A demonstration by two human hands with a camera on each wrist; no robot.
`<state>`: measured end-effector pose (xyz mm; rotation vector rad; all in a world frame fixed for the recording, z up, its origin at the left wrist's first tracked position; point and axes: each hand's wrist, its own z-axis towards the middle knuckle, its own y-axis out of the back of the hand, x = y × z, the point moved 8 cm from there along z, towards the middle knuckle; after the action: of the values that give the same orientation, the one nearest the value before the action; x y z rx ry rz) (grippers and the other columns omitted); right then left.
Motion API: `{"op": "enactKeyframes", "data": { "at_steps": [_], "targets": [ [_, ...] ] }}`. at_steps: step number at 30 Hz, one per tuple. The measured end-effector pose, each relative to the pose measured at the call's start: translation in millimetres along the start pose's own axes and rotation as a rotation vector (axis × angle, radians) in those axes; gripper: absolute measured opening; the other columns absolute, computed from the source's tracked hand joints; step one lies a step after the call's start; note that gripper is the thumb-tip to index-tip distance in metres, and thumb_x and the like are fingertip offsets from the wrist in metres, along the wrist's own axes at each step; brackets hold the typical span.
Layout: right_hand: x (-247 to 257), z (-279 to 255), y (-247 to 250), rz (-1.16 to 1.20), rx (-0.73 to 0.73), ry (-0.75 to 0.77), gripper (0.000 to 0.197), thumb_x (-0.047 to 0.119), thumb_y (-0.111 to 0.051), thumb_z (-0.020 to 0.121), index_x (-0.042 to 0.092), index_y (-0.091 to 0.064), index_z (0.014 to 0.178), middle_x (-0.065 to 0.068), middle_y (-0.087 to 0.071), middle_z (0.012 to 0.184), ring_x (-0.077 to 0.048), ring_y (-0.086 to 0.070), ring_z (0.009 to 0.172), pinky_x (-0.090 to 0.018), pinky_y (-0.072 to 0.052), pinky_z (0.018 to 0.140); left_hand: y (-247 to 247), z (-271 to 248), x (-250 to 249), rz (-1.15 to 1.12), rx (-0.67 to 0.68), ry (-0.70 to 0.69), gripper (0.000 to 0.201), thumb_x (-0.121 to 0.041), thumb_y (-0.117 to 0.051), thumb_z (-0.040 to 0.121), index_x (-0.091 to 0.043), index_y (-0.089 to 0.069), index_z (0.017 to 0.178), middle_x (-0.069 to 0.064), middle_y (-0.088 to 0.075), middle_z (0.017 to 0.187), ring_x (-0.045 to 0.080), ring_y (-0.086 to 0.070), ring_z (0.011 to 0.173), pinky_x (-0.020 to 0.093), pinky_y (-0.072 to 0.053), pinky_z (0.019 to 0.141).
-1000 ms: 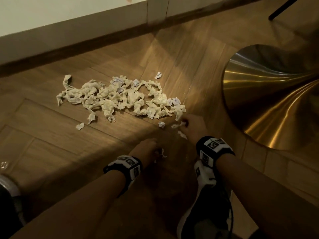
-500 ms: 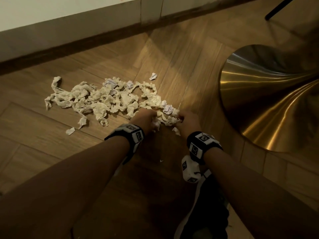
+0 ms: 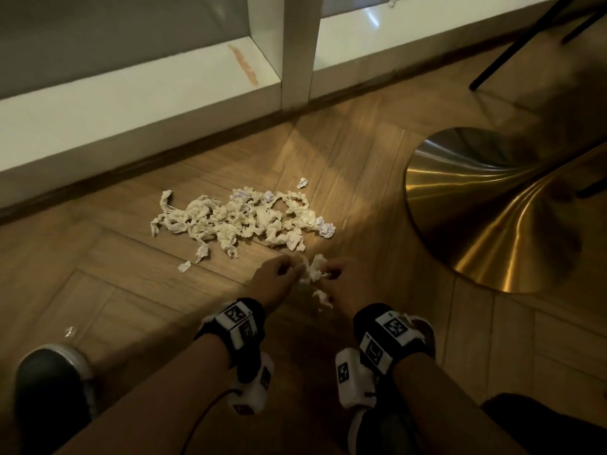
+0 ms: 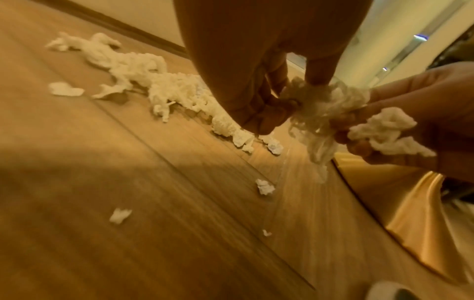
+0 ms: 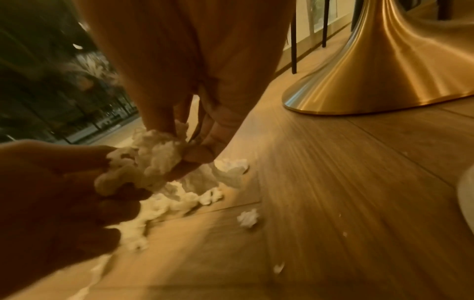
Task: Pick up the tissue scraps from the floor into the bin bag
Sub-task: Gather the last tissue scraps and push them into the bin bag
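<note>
A pile of crumpled white tissue scraps [image 3: 239, 220] lies on the wooden floor near the skirting. My left hand [image 3: 279, 279] and right hand [image 3: 335, 277] are raised just in front of the pile, each pinching part of one wad of tissue scraps [image 3: 312, 274] between them. In the left wrist view the left hand's fingers [image 4: 261, 113] curl on the wad [image 4: 325, 105]. The right wrist view shows the right hand's fingers [image 5: 195, 154] pinching the wad [image 5: 156, 156]. A few small scraps [image 4: 265, 186] lie loose below. No bin bag is in view.
A brass-coloured flared table base [image 3: 499, 211] stands on the floor to the right. A white window frame [image 3: 295, 60] runs along the back. Black chair legs [image 3: 512, 50] are at the far right. My shoes [image 3: 52, 385] are at the near edge.
Both hands reached into the near right edge of the pile, gathered a wad, and have now lifted it back toward me. The view tilted up and shows more of the window frame.
</note>
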<state>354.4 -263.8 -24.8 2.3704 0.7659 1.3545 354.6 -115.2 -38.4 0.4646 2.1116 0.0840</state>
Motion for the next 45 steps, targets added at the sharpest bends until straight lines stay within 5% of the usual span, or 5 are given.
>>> {"op": "enactKeyframes", "data": {
  "at_steps": [9,14,30,34,45],
  "targets": [
    [58.2,-125.2,-59.9,0.048,0.279,0.186,0.013,0.015,-0.066,0.086,0.004,-0.073,0.084,-0.013,-0.070,0.081,-0.009,-0.060,0.067,-0.028,-0.050,0.064,-6.6,-131.5,51.9,-0.630,-0.177,0.363,0.023,-0.015,-0.044,0.096,-0.008,-0.063,0.085,0.014,-0.063,0.085,0.024,-0.059,0.072,0.030,-0.047,0.061],
    [48.3,-172.5,-80.9,0.041,0.423,0.181,0.018,0.017,-0.070,0.084,0.020,-0.068,0.067,0.001,-0.065,0.065,-0.002,-0.058,0.054,-0.020,-0.048,0.052,-26.4,-182.8,84.3,-0.891,-0.073,0.392,0.020,-0.013,-0.038,0.098,-0.001,-0.055,0.097,0.021,-0.056,0.096,0.029,-0.055,0.080,0.039,-0.046,0.068],
    [43.4,-234.3,-102.5,-0.029,0.147,0.280,0.037,0.027,-0.069,0.085,0.022,-0.047,0.056,0.006,-0.048,0.056,-0.001,-0.044,0.048,-0.018,-0.040,0.049,-49.6,-263.3,95.1,-1.206,-0.149,0.463,0.042,-0.030,-0.024,0.103,-0.005,-0.056,0.097,0.019,-0.058,0.095,0.032,-0.054,0.084,0.040,-0.044,0.072],
    [53.0,-242.0,-110.3,-0.294,0.131,0.481,0.036,0.027,-0.055,0.091,0.027,-0.037,0.060,0.001,-0.044,0.073,-0.014,-0.043,0.066,-0.035,-0.039,0.064,-50.3,-271.0,102.1,-1.216,-0.223,0.514,0.037,-0.023,-0.026,0.100,-0.003,-0.055,0.088,0.019,-0.057,0.090,0.031,-0.053,0.082,0.041,-0.044,0.073],
    [44.2,-246.7,-120.9,-0.721,0.098,0.652,0.036,0.037,-0.025,0.089,0.018,-0.055,0.094,-0.004,-0.045,0.107,-0.021,-0.043,0.093,-0.034,-0.037,0.079,-54.3,-269.8,101.4,-1.110,-0.187,0.540,0.036,-0.022,-0.033,0.099,-0.005,-0.065,0.094,0.020,-0.066,0.095,0.032,-0.061,0.087,0.040,-0.050,0.073]
  ]
}}
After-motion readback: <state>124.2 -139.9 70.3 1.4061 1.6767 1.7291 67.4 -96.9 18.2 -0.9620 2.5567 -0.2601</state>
